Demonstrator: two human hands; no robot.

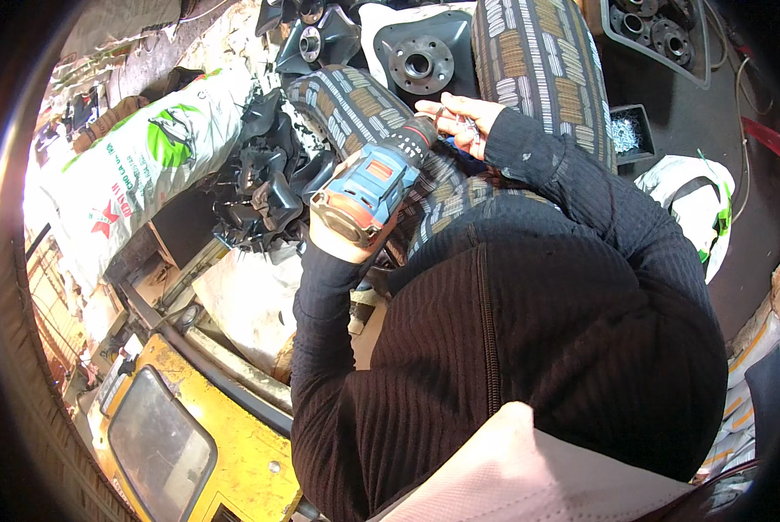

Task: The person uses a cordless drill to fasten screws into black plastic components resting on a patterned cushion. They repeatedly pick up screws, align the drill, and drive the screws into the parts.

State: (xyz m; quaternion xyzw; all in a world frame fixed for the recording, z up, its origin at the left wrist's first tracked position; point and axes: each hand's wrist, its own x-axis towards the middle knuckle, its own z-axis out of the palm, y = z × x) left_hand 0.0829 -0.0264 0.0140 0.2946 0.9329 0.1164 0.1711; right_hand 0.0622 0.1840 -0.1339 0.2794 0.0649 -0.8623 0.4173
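Nearest to me, the dark ribbed sleeves rise from the lower edge, with a yellow machine (pixel 190 444) at the near left. My left hand (pixel 338 239) is wrapped closed around the grip of a blue cordless drill (pixel 368 187). The drill lies tilted over the lap, its chuck aimed far and to the right. I judge this angle lets the tip meet the other hand. My right hand (pixel 464 117) sits just at the chuck, fingers (pixel 446 104) pinched on a small metal piece; I cannot tell what kind it is. The patterned trousers (pixel 529 52) form the working surface, not a table. To the left lie a printed white sack (pixel 138 165) and a heap of black plastic fan parts (pixel 264 178). Farther off rest a black flange plate (pixel 420 56), a small bin of screws (pixel 625 130) and a tray of round metal hubs (pixel 660 30).
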